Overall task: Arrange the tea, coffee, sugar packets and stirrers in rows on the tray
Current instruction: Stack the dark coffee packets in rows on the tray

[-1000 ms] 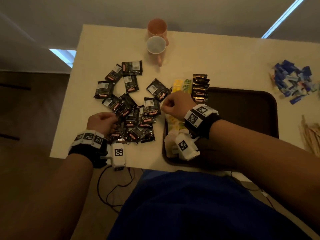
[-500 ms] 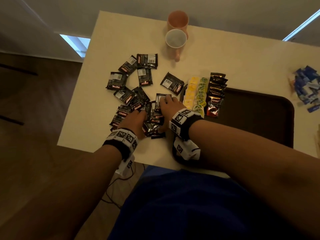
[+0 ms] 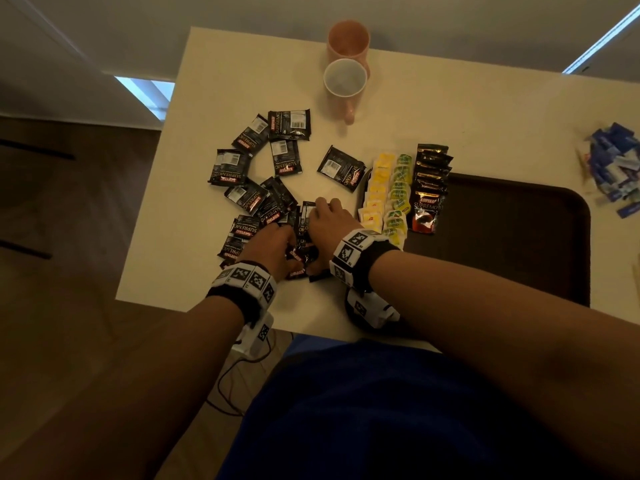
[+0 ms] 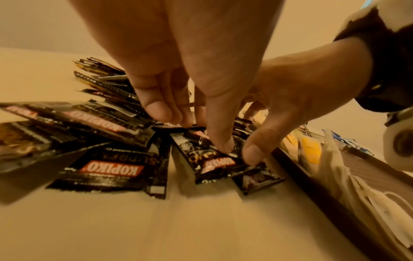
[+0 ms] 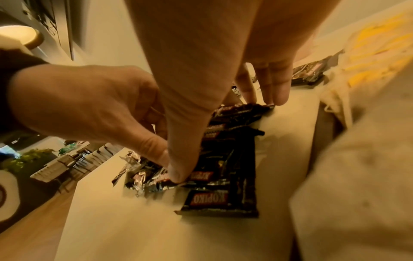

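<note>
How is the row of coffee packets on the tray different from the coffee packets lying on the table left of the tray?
The row of coffee packets lies on the tray, overlapped in one straight line, all facing one way. The loose coffee packets lie on the table, scattered at many angles, some showing barcodes. No hand touches the row; the left hand and right hand are both on the loose ones. Both groups are black Kopiko Supremo sachets.

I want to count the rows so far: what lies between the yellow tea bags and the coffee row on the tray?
One row of green tea bags sits between the yellow tea bags and the coffee row on the tray, seen in the head view.
</note>
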{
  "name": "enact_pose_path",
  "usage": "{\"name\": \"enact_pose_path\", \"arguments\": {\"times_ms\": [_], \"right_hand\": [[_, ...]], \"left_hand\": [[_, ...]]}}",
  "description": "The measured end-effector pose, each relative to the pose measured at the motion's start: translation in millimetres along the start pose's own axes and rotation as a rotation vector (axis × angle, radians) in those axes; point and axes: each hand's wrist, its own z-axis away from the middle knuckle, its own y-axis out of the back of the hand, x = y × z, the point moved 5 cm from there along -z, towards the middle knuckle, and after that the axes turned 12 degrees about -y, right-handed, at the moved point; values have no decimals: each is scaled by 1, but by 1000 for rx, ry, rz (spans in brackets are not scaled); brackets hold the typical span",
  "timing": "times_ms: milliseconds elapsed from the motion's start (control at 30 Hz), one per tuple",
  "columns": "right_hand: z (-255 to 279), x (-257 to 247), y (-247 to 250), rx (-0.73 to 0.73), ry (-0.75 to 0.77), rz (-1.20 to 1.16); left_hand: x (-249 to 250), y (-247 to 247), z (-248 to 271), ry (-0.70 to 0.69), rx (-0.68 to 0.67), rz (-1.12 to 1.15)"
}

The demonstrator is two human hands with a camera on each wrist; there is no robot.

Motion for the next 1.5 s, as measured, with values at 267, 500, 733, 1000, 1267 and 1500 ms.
{"name": "enact_pose_path", "arguments": {"times_ms": [267,500,733,1000,1267,1500], "right_hand": [[3,-6,2,1,69,14],[7,-6,3,5,105,22],[7,-6,4,-22,111,26],[9,-10,5,0,133,63],[8,-11,13,50,118,78],[4,5,25,62,86,27]], "left_hand": [[1,-1,-1,-23,16,-17],[-3,1,0,-11,17,-12],[2,1,-5,-16,49,21],[-5,-3,0,24,98,106],[-12,6,15,24,101,95],[2,20,12,-20,185,130]]}}
